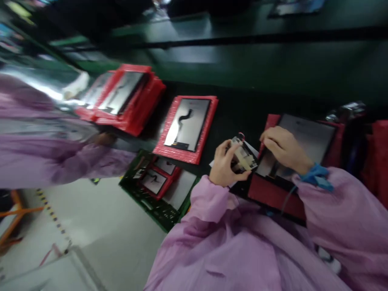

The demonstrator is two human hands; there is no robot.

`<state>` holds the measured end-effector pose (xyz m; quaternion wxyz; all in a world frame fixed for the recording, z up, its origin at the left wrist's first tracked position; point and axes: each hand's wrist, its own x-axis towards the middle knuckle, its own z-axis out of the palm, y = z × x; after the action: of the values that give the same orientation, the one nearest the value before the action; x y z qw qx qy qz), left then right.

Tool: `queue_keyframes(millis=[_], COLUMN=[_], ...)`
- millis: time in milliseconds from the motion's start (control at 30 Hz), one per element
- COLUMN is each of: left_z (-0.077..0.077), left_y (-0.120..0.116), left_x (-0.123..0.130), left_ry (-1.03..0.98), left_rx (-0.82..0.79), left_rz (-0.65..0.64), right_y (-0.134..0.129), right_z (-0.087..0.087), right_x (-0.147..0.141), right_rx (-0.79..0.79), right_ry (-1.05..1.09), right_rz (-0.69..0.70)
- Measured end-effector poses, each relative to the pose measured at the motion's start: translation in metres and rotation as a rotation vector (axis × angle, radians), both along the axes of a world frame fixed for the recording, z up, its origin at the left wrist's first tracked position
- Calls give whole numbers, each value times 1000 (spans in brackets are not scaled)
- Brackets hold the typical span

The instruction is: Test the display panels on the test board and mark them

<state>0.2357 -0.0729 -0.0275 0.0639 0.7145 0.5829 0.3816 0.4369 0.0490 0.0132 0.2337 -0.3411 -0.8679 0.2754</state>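
Note:
My left hand (223, 163) is wrapped around a small boxy electronic part (243, 157) with pale yellow tape and a bit of red wire at its top. White paper (252, 149) shows beneath and beside that part. My right hand (283, 147) wears a blue wrist strap (318, 177). Its fingers are pinched together over the left edge of a grey display panel (307, 133); what they hold, if anything, is hidden. The panel lies on a red sheet (277, 192) in front of me, with a dark strip along its lower edge.
Left of my hands, another display panel (194, 117) rests on red bubble wrap (194, 157). Beyond is a stack of red-wrapped panels (145, 103). A green crate (142, 202) with panels stands below the table edge. A co-worker's sleeve (60, 157) reaches in from the left.

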Motion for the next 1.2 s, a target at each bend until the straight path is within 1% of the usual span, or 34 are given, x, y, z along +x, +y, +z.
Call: queue_keyframes(millis=[200, 333, 467, 700, 867, 1200], left_z=[3, 5, 6, 8, 8, 9], left_y=[6, 6, 7, 8, 6, 6], left_x=[-3, 1, 4, 4, 5, 6], left_ry=[69, 126, 151, 182, 207, 230], left_rx=[52, 37, 16, 1, 3, 15], left_rz=[-98, -137, -158, -165, -156, -155], right_y=[-6, -12, -13, -14, -19, -20], right_z=[0, 2, 2, 8, 14, 7], right_x=[10, 18, 21, 22, 20, 15], right_rx=[-62, -70, -94, -158, -147, -105], right_ry=[-98, -69, -55, -73, -95, -127], right_rz=[-22, 44, 89, 136, 141, 157])
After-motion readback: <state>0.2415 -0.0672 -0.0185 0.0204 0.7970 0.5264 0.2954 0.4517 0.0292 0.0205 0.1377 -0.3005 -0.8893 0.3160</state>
